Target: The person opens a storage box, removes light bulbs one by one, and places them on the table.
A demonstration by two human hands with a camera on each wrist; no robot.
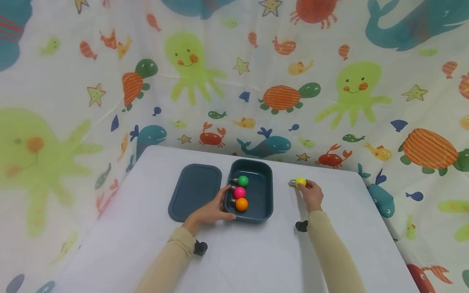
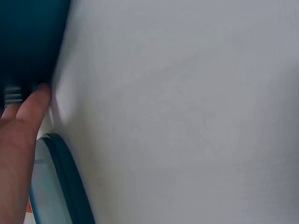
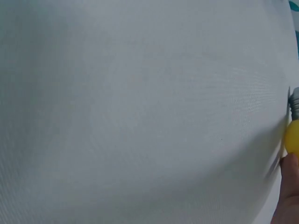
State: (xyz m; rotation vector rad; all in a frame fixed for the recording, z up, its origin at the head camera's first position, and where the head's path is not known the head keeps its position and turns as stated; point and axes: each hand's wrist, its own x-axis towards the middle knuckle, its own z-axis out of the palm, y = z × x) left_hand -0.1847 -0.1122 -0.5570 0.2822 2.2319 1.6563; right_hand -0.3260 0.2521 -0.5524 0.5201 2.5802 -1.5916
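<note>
In the head view my right hand (image 1: 312,196) pinches a yellow light bulb (image 1: 301,182) by its round end, with its metal screw base pointing left. In the right wrist view the same bulb (image 3: 293,136) shows at the right edge, close over the table, with a digit against it. My left hand (image 1: 210,209) holds the dark blue container (image 1: 261,195) at its near left corner, fingers at the left rim and thumb along the front. Inside lie a green bulb (image 1: 243,181), a pink bulb (image 1: 239,192) and an orange bulb (image 1: 242,204), bases to the left.
A flat dark blue lid (image 1: 196,191) lies left of the container on the white table (image 1: 256,256). Behind and beside the table hangs a curtain (image 1: 234,81) printed with sea animals. Black straps' ends show at both wrists.
</note>
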